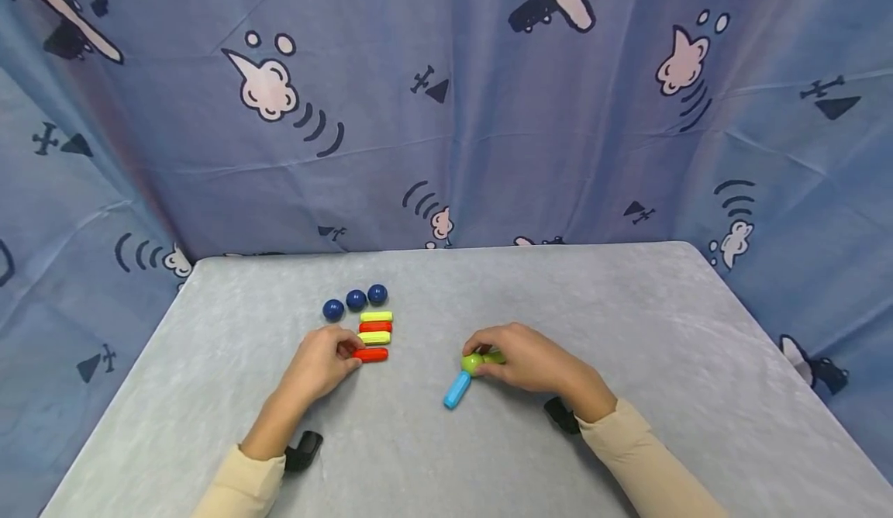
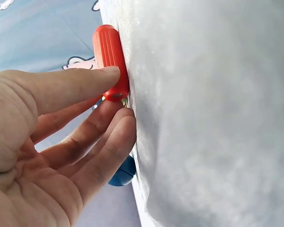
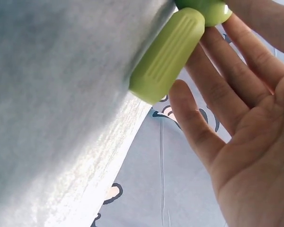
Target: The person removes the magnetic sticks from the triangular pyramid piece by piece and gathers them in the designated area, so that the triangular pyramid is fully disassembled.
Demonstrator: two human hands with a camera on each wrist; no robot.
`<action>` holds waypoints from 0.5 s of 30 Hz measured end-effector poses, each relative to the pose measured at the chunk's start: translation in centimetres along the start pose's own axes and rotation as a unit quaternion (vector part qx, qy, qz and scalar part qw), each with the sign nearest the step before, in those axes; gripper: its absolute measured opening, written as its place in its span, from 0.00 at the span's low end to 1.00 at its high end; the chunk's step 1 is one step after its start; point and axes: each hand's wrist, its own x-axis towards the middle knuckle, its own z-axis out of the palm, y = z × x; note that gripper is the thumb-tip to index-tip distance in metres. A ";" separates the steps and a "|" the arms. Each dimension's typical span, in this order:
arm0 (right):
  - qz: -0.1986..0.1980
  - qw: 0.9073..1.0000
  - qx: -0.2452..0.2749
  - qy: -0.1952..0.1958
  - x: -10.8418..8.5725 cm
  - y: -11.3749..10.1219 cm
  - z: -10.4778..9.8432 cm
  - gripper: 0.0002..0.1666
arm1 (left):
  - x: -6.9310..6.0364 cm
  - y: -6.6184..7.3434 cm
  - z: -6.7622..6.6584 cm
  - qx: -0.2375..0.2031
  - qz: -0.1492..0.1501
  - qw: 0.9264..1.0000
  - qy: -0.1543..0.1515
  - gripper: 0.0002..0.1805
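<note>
Pinching two-handed.
Gripping a red stick by one end between left fingers; between right fingers, a green ball touching green stick and blue stick.

Blue airplane-print cloth hung around a grey-covered table marks a curtained-off tabletop workspace.

A pale grey table, faintly mottled and rounded at its far corners, carries several small coloured pieces. Left of its middle, three dark blue balls lie in a slanting row. Just nearer the front, a yellow rod, a red rod, a second yellow rod and a second red rod lie crosswise, one after another. Well apart on their right, a green ball touches a light blue rod and a green rod
</note>
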 end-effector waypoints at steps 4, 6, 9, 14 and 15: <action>0.002 1.000 -0.003 0.001 0.0 0.1 0.0 0.14 | 0.3 0.2 0.0 0.002 0.002 1.000 0.012 0.07; 0.002 1.000 -0.001 0.001 0.0 0.0 0.0 0.14 | 0.4 0.2 0.0 0.003 0.000 1.000 0.014 0.07; 0.003 1.000 0.000 0.002 0.0 0.0 0.0 0.13 | 0.6 0.3 -0.1 0.006 -0.008 1.000 0.015 0.07; 0.004 1.000 0.000 0.002 0.1 0.0 0.0 0.13 | 0.8 0.3 -0.2 0.008 -0.023 1.000 0.013 0.07; 0.003 1.000 -0.001 0.002 0.1 0.0 0.0 0.13 | 0.8 0.3 -0.2 0.008 -0.024 1.000 0.013 0.07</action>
